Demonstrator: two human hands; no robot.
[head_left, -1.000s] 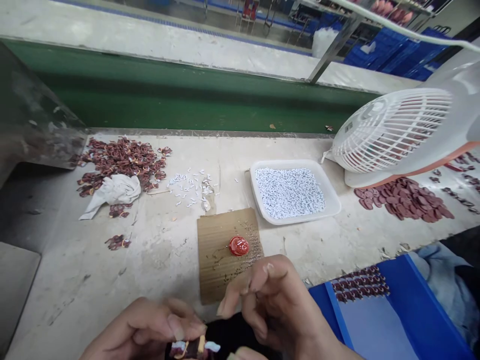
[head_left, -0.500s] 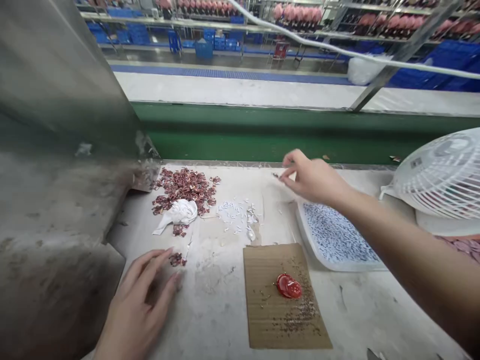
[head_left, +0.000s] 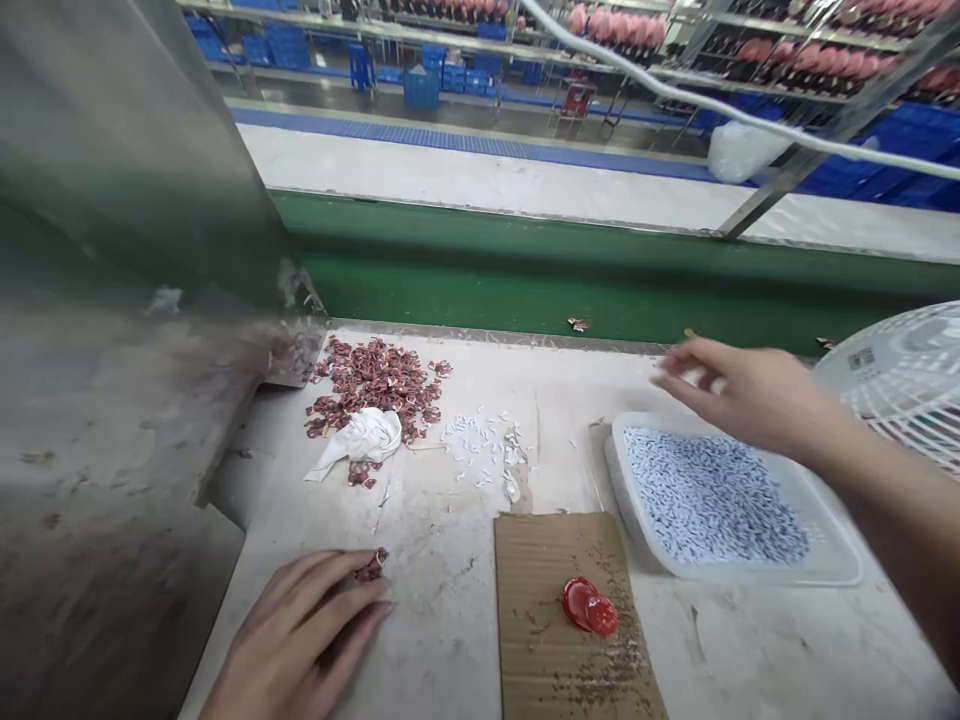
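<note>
Right hand (head_left: 742, 395) now back over white tray (head_left: 832, 565), left hand (head_left: 300, 640) unmoved

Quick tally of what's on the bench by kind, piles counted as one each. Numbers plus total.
Hands: 2, left hand, right hand
Dark red piece heaps: 2, big heap, small clump
White bit scatter: 1
White tray: 1
Cardboard sheet: 1
Red blob: 1
White rag: 1
Fan: 1
Total: 10
</note>
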